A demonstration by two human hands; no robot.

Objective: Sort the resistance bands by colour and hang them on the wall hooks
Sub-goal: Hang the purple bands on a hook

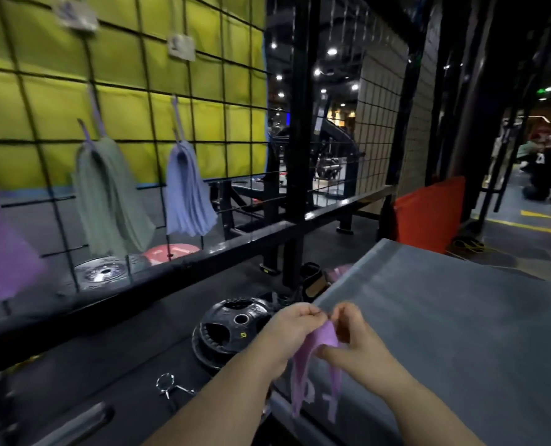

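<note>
Writing readable in the head view: a yellow "5" on the black weight plate (234, 326), which lies on the floor just left of the grey platform (444, 317). Pale characters on the platform's near face are partly covered and cannot be read. Two tags (181, 46) high on the wire grid (226, 123), well left of the platform, are too blurred to read.

Task item: the purple band (325, 338) is held in the air at the platform's near left corner. The left hand (295, 326) and right hand (354, 339) each pinch its top edge, fingertips closed on the material, the hands almost touching. Two tails hang down over the platform's near face.

Hung stock: a green bundle (107, 194), a blue bundle (189, 191) and, furthest from the platform, a purple bundle (1, 249) hang on the grid, apart from one another.

Edges: a black rail (203, 255) runs between the grid and the platform. A spring collar (168, 384) lies on the floor left of the platform's near corner.
</note>
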